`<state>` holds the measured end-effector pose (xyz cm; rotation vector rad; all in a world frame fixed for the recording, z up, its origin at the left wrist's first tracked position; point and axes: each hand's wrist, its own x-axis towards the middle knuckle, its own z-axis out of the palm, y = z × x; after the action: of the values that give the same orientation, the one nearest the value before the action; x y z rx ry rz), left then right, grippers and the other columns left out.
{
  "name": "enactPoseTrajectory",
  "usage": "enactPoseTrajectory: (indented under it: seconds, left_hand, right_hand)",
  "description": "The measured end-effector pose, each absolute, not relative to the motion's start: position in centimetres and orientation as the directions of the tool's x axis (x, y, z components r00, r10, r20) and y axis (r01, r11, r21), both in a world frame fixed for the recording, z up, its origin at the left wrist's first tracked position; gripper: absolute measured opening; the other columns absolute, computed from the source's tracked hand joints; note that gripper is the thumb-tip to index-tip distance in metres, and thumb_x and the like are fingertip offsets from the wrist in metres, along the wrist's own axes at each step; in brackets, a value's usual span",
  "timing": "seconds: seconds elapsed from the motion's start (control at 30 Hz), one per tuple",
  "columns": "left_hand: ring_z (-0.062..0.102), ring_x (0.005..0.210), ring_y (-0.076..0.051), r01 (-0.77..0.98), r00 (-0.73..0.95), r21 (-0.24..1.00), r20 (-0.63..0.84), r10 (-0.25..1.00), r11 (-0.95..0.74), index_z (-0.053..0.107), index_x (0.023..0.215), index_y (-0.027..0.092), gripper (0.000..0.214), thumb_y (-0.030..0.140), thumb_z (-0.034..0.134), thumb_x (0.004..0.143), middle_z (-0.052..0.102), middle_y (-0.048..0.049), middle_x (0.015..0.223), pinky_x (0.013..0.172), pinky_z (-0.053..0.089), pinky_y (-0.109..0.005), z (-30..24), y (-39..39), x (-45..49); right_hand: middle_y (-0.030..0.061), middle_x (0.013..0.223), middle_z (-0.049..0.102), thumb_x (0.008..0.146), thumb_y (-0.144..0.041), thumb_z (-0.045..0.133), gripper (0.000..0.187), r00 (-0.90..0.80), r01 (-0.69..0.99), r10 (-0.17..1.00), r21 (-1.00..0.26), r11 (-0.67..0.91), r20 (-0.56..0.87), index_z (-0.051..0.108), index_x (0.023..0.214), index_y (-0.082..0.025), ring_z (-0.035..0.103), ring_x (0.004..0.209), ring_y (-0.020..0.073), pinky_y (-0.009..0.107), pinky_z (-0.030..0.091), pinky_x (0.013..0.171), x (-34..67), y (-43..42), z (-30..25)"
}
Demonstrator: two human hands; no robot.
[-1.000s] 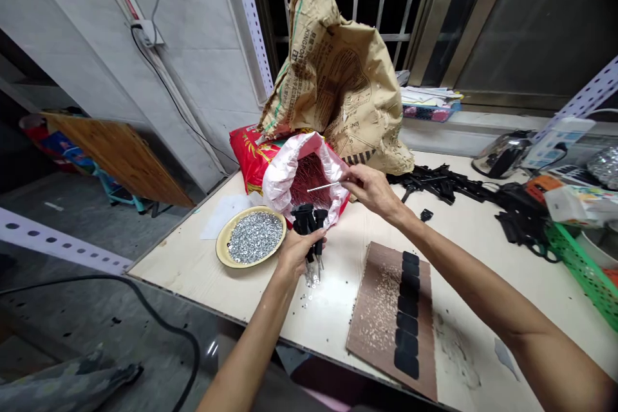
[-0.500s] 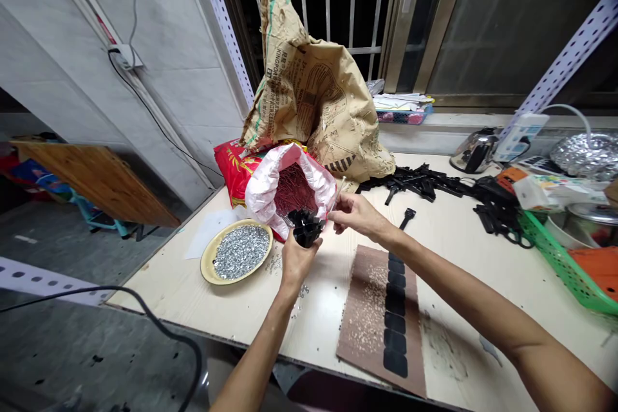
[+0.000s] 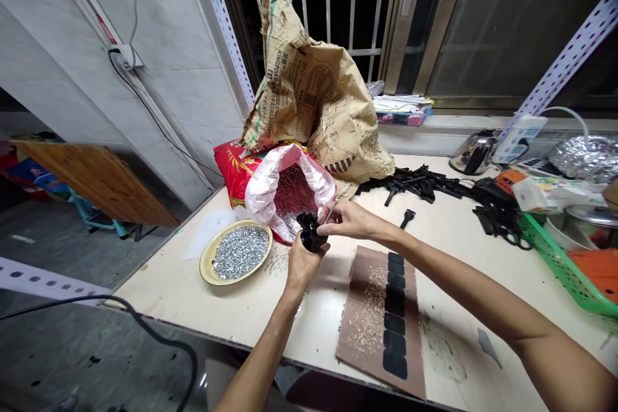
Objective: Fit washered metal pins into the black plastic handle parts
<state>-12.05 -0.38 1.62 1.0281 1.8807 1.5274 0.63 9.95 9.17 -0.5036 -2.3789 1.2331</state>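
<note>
My left hand [image 3: 304, 264] is wrapped round a bunch of black plastic parts [image 3: 313, 232], in front of an open white-lined bag. My right hand [image 3: 345, 222] pinches a thin metal rod [image 3: 330, 211], perhaps a long screw, at the top of those parts; its lower end is hidden. Dark red sticks or long screws [image 3: 293, 190] fill the bag [image 3: 261, 187], with some silvery pieces at its mouth. Left of my hands a yellow dish [image 3: 206, 270] holds many small silvery metal pieces [image 3: 241, 251], nuts by their look; several lie loose beside it.
A brown board [image 3: 357, 341] with a row of black rounded pads [image 3: 396, 340] lies front right. Behind stand a crumpled paper sack [image 3: 338, 90] and a heap of black parts [image 3: 425, 183]. A green basket [image 3: 555, 270] and a kettle [image 3: 473, 151] are at the right.
My left hand has moved slightly right with the black parts. My right hand has shifted a little left and down, bringing the thin rod against them.
</note>
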Motion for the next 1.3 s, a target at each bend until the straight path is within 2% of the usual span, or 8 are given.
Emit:
enactPoseTrajectory:
  seconds: [0.13,0.4,0.63,0.73,0.83,0.97,1.03,1.3]
  left_hand:
    - [0.061,0.075,-0.022,0.186,-0.561,0.978,0.026,0.827,0.096,0.062,0.086,0.017,0.037,0.023,0.076,0.053,0.068,-0.0035,0.08,0.069,0.043,-0.031,1.9,-0.4,-12.0]
    - [0.061,0.079,-0.022,0.156,-0.516,0.985,0.013,0.856,0.079,0.063,0.083,0.014,0.035,0.021,0.077,0.052,0.067,-0.0043,0.08,0.073,0.045,-0.031,2.0,-0.6,-11.1]
    - [0.062,0.084,-0.022,0.065,-0.466,0.998,0.045,0.884,-0.016,0.064,0.093,0.013,0.045,0.022,0.079,0.052,0.068,-0.0045,0.09,0.073,0.048,-0.03,2.4,-0.5,-10.6]
    - [0.063,0.072,-0.02,-0.042,-0.459,0.999,-0.034,0.888,0.016,0.065,0.086,0.012,0.039,0.027,0.08,0.053,0.068,-0.0043,0.078,0.066,0.049,-0.03,2.6,-0.8,-10.9]
    - [0.064,0.069,-0.02,-0.171,-0.4,0.985,-0.071,0.914,0.002,0.064,0.092,0.011,0.042,0.034,0.079,0.059,0.068,-0.0062,0.079,0.064,0.051,-0.032,3.0,-1.2,-11.1]
    - [0.066,0.085,-0.023,-0.144,-0.444,0.987,0.005,0.896,-0.076,0.064,0.103,0.014,0.045,0.043,0.07,0.07,0.069,-0.0107,0.097,0.074,0.051,-0.035,3.6,-1.0,-10.6]
    - [0.064,0.093,-0.024,-0.024,-0.527,0.996,0.062,0.847,-0.088,0.065,0.102,0.014,0.042,0.045,0.065,0.074,0.069,-0.011,0.1,0.082,0.048,-0.035,3.6,-0.4,-10.1]
    - [0.055,0.114,-0.024,0.115,-0.551,0.983,0.181,0.815,-0.14,0.061,0.113,0.016,0.046,0.045,0.062,0.077,0.064,-0.0111,0.117,0.096,0.041,-0.032,3.9,0.9,-9.7]
  right_hand:
    - [-0.0027,0.063,0.051,0.085,-0.044,0.052,0.03,-0.786,0.062,0.543,-0.836,0.545,0.296,0.056,0.076,-0.015,0.045,0.057,0.0088,0.02,0.033,0.052,0.5,9.4,10.0]
    - [-0.0022,0.065,0.053,0.094,-0.035,0.042,0.03,-0.854,0.073,0.405,-0.696,0.715,0.327,0.056,0.075,-0.016,0.047,0.059,0.0088,0.02,0.03,0.055,0.6,8.4,10.8]
    - [0.0024,0.086,0.059,0.083,-0.044,0.06,0.026,-0.774,0.098,0.463,-0.641,0.762,0.432,0.065,0.089,-0.019,0.053,0.076,0.0131,0.024,0.038,0.068,0.3,7.3,9.9]
    - [0.0073,0.104,0.057,0.079,-0.052,0.061,0.045,-0.613,0.001,0.612,-0.775,0.632,0.499,0.061,0.109,-0.019,0.054,0.088,0.0161,0.028,0.043,0.075,1.3,8.1,10.1]
    - [0.0081,0.1,0.06,0.083,-0.056,0.053,0.046,-0.433,-0.022,0.806,-0.899,0.438,0.403,0.062,0.105,-0.016,0.055,0.088,0.0173,0.031,0.044,0.077,2.5,8.6,9.0]
    - [0.0046,0.084,0.064,0.082,-0.06,0.051,0.046,-0.656,-0.077,0.752,-0.997,0.014,0.061,0.064,0.094,-0.017,0.058,0.078,0.017,0.031,0.047,0.071,1.9,6.9,5.6]
    - [0.0034,0.084,0.065,0.081,-0.059,0.054,0.045,-0.666,-0.186,0.745,-0.975,-0.121,0.035,0.063,0.097,-0.019,0.059,0.079,0.017,0.033,0.048,0.075,0.7,5.6,4.2]
    - [0.0045,0.104,0.063,0.08,-0.049,0.061,0.041,-0.347,-0.523,0.93,-0.848,-0.084,0.122,0.055,0.108,-0.019,0.058,0.096,0.0174,0.031,0.044,0.09,-2.5,3.9,3.4]
